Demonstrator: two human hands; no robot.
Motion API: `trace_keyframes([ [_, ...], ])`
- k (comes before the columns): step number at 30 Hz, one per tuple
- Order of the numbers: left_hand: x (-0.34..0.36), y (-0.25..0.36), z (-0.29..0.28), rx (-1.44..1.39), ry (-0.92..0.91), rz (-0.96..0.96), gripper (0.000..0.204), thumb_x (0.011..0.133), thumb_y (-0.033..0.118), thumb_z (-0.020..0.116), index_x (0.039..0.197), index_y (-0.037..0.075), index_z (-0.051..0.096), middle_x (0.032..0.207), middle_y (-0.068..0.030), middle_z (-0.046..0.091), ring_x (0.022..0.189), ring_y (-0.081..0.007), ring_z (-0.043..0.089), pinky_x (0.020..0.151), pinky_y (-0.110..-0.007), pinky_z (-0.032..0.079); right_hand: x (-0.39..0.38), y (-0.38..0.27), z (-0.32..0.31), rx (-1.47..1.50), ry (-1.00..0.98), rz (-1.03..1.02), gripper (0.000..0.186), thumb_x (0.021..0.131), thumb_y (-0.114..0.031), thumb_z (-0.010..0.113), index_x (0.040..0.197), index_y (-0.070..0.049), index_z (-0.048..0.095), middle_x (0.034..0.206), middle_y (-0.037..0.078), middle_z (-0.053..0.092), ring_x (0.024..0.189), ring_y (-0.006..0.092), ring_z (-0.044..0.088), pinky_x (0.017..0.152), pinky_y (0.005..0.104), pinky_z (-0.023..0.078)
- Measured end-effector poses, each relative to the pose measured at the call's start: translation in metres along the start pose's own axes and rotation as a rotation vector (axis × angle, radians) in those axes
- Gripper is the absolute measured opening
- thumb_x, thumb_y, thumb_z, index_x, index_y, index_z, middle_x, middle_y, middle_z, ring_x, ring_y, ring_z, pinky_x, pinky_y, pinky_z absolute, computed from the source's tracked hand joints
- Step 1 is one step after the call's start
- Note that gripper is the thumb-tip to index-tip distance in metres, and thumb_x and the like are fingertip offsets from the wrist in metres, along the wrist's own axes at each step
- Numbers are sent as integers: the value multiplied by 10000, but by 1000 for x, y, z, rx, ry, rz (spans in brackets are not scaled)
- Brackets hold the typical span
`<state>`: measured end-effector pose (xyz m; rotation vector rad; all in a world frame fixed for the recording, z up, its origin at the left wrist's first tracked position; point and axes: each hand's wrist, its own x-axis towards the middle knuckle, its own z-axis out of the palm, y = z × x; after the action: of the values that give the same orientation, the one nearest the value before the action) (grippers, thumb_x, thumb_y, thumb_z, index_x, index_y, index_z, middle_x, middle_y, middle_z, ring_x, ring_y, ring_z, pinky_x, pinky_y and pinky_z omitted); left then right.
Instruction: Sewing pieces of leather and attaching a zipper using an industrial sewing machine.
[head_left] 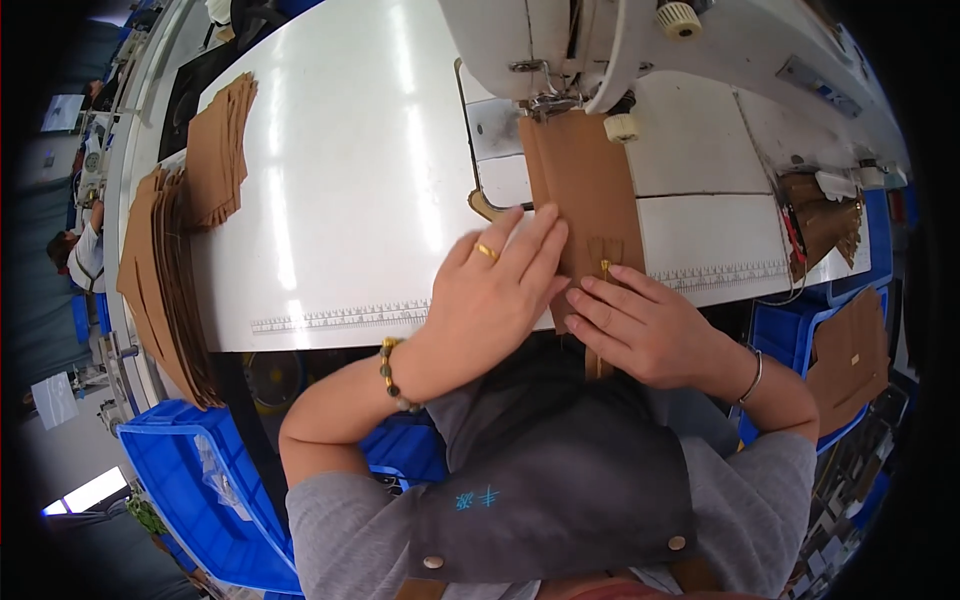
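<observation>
A long brown fabric piece [590, 170] lies on the sewing machine bed, its far end beneath the presser foot [550, 103]. Near its lower part sits a small stitched tab [603, 246] with a gold-coloured metal bit. My left hand [505, 270] rests on the fabric's left edge, fingers stretched out. Beside the tab, my right hand [640, 325] lies with extended fingers on the near end. A narrow brown strip [598, 362] hangs below, over the table edge; how it joins the piece is partly hidden by my right hand.
Stacks of brown pieces [160, 280] [218, 150] stand at the table's left. Blue bins [190, 430] flank me. At right are more brown pieces [825, 220] beside a red-handled tool [793, 232]. A ruler strip [340, 318] runs along the front edge. The machine head [740, 50] overhangs.
</observation>
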<state>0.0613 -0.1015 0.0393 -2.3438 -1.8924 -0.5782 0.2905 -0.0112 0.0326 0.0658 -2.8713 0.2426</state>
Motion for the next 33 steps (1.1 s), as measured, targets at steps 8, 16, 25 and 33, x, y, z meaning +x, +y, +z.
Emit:
trace_keyframes([
  [8,40,-47,24,170,-42,67,765,764,576,779,1306,44,692,1415,-54,656,1267,-268,603,1003,-411,486,4,3,-5,9,5,-54,302,900,-192,629,1126,-15,724,1218,160,709,1164,290,666,1072,453,503],
  [16,32,-39,18,124,-67,11,787,753,548,796,1349,51,668,1465,-56,619,1274,-260,590,1029,-428,467,43,53,-55,-138,202,-39,332,769,-159,702,1058,1,726,1038,94,695,757,169,696,564,258,540],
  [25,34,-43,16,34,-99,-10,884,634,466,873,1338,-9,631,1440,-125,577,1276,-299,552,1024,-451,448,62,93,16,-121,349,-31,307,846,-108,700,1134,-3,719,1087,93,726,997,230,740,800,320,615],
  [33,34,-38,12,-58,-53,-76,901,571,360,935,1328,25,578,1497,-96,527,1339,-316,522,1074,-463,426,64,92,24,-118,327,-66,313,797,-112,717,1094,-13,731,1086,71,724,1025,224,720,814,310,599],
])
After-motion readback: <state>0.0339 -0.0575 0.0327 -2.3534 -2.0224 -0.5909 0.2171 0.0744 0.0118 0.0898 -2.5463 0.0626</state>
